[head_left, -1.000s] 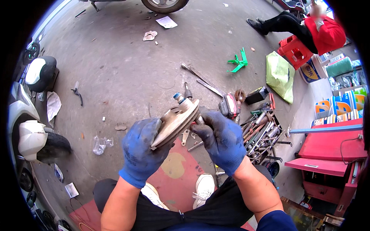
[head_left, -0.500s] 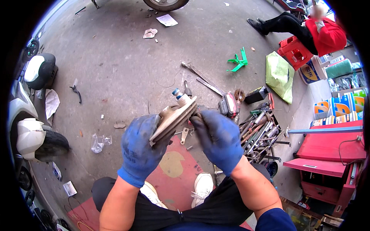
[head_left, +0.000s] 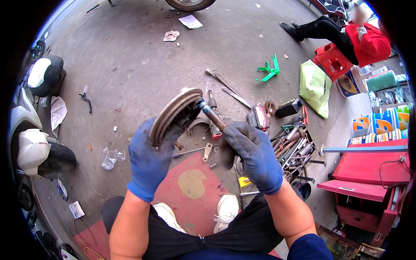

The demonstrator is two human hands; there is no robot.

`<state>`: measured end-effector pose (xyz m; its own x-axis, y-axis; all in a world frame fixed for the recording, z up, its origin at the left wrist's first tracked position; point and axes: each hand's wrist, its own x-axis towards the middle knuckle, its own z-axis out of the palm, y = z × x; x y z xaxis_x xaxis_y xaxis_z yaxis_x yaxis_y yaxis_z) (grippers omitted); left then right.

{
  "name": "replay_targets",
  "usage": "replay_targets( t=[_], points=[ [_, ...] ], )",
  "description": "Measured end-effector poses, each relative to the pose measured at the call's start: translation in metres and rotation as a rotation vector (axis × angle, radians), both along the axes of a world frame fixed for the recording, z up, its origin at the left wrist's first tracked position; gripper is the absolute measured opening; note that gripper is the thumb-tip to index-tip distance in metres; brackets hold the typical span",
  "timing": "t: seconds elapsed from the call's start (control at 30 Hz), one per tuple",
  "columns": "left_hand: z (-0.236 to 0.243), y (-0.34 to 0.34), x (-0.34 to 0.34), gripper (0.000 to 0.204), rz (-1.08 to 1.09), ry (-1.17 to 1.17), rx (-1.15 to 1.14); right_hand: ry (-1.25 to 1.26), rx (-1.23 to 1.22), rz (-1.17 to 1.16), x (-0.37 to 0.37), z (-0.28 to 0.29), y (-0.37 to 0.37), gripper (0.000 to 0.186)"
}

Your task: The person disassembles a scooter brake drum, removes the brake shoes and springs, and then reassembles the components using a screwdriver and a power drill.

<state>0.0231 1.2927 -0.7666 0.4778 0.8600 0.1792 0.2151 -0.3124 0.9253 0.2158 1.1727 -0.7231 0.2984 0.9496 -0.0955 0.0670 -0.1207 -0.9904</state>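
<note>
Change since the two earlier frames: shaft [head_left: 213,118]. Previously its blue end stuck out of the upper face of the round metal part [head_left: 169,113]; now the shaft shows on the opposite, ribbed side, the blue end close to the rim. Contact there: cannot tell. Right hand [head_left: 253,151] now grips the shaft's lower end, drawn clear of the part's underside. Left hand [head_left: 147,167] has rolled the part: steeper tilt, hollow side toward the right hand. Newly uncovered on the floor, beyond the red mat's [head_left: 173,190] far corner: curved metal piece [head_left: 198,122].
</note>
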Motion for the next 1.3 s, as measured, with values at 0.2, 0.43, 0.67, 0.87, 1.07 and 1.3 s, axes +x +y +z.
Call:
replay_targets(
  t=[0.2,0.43,0.67,0.87,1.07,1.3],
  points=[
    [-0.072,0.015,-0.021,0.031,-0.173,0.344,0.237,0.246,-0.148,-0.184,0.002,0.009,0.006,0.026],
    [-0.222,-0.06,-0.002,0.019,-0.205,0.072,-1.428,0.373,-0.14,-0.262,0.024,0.004,0.009,0.026],
    [-0.278,-0.07,-0.004,0.016,0.203,-0.333,-1.691,0.431,-0.106,-0.294,0.04,0.0,-0.005,0.03],
    [-0.279,-0.002,-0.039,0.026,0.339,0.25,-1.36,0.443,-0.099,-0.274,0.032,0.002,0.005,0.029],
    [-0.174,0.02,-0.015,0.044,0.123,0.467,-0.925,-0.383,0.273,-0.271,0.038,-0.047,0.019,0.016],
    [-0.05,-0.007,0.005,0.05,-0.423,-0.452,-1.09,-0.573,-0.17,0.015,-0.042,-0.057,0.043,0.019]
  ],
)
